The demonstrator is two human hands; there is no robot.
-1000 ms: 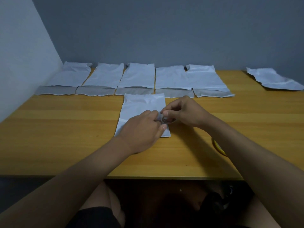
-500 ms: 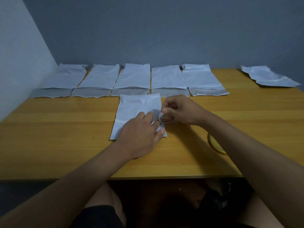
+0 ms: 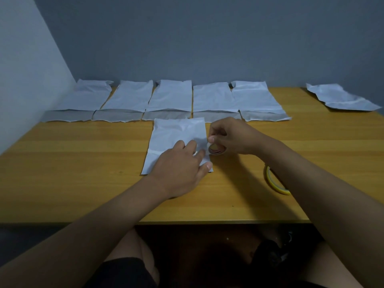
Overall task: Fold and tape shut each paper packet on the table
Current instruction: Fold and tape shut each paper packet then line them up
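Your left hand (image 3: 182, 163) presses flat on the folded packet (image 3: 176, 140), whose long axis runs away from you; your right hand (image 3: 230, 136) grips a small tape roll (image 3: 216, 149) touching the packet's right edge.

Plain indoor room, most likely a home or small office work corner; cannot tell which. Wooden laminate desk (image 3: 83, 163) pushed into a corner where a pale left wall (image 3: 25, 69) meets a grey-blue back wall (image 3: 207, 38). Walls bare and painted. Dim, even lighting. Row of white paper packets (image 3: 170, 96) along the desk's far edge, one more near the far right corner. Yellow tape roll (image 3: 272, 181) towards the near right edge. Seated at the near edge, bare knees below.
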